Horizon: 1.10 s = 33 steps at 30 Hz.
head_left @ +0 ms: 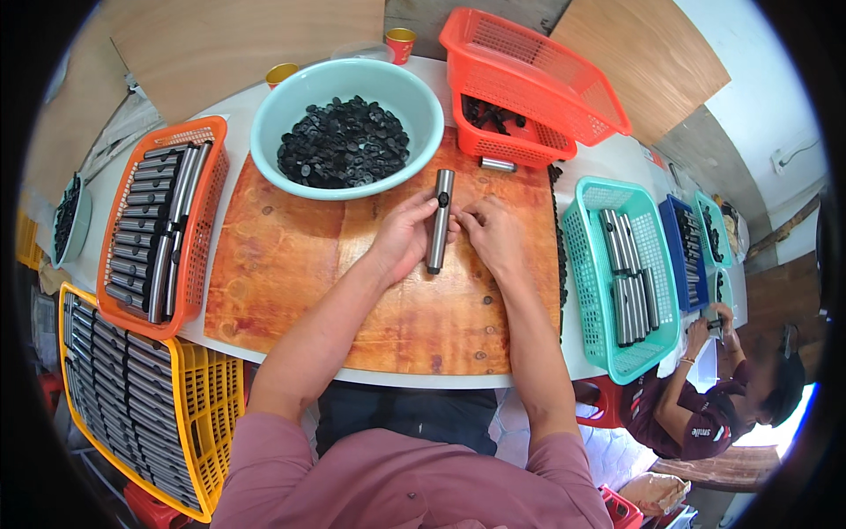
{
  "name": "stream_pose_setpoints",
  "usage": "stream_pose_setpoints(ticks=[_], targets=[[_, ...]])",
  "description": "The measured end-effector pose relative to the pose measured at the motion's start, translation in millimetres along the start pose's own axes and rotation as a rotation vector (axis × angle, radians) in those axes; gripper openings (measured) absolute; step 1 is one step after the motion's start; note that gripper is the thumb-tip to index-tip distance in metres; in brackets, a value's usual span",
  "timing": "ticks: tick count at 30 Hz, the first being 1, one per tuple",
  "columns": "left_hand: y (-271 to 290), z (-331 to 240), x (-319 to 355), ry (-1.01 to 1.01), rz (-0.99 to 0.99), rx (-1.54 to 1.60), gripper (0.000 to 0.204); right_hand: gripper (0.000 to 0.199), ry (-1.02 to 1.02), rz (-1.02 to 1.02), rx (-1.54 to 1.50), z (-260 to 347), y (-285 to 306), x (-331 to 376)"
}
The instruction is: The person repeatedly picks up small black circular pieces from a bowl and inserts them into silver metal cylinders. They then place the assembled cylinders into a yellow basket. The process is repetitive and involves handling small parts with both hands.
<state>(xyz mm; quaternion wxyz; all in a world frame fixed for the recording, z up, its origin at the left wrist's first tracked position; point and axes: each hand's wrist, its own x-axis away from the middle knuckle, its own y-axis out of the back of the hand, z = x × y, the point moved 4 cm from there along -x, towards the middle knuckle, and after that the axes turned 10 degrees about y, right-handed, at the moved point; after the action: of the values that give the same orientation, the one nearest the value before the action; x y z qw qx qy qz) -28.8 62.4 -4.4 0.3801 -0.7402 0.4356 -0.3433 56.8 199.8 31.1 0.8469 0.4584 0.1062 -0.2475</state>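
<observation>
My left hand [407, 236] is closed around a silver metal tube [439, 234], which stands nearly upright in the picture over the wooden board [352, 291]. The tube has a black lower end and a round black piece on its side near the top, by my left thumb. Close at its right is my right hand [492, 231], fingers curled and pressed together, tips beside the tube; what they hold, if anything, is hidden. Beyond my hands a pale turquoise basin [264, 145] holds a heap of small black oval pieces [348, 141].
Tubes fill an orange basket [211, 229] and a yellow crate [211, 379] at left. Red baskets [529, 70] and a short metal tube [498, 164] lie at the back. A turquoise basket [599, 344] with tubes and a blue crate [674, 238] stand right, near another person [696, 406].
</observation>
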Motion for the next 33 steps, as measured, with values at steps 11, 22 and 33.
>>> stream_pose_setpoints(ticks=[11,22,33], targets=[[-4,0,4,0.008,-0.030,-0.081,0.029,0.015,-0.290,0.147,0.493,-6,100,56],[-7,12,6,0.110,0.001,-0.052,0.029,0.017,-0.355,0.230,0.404,-6,90,72],[-5,14,4,0.101,0.017,-0.058,0.028,0.009,-0.046,-0.301,-0.843,45,43,14]])
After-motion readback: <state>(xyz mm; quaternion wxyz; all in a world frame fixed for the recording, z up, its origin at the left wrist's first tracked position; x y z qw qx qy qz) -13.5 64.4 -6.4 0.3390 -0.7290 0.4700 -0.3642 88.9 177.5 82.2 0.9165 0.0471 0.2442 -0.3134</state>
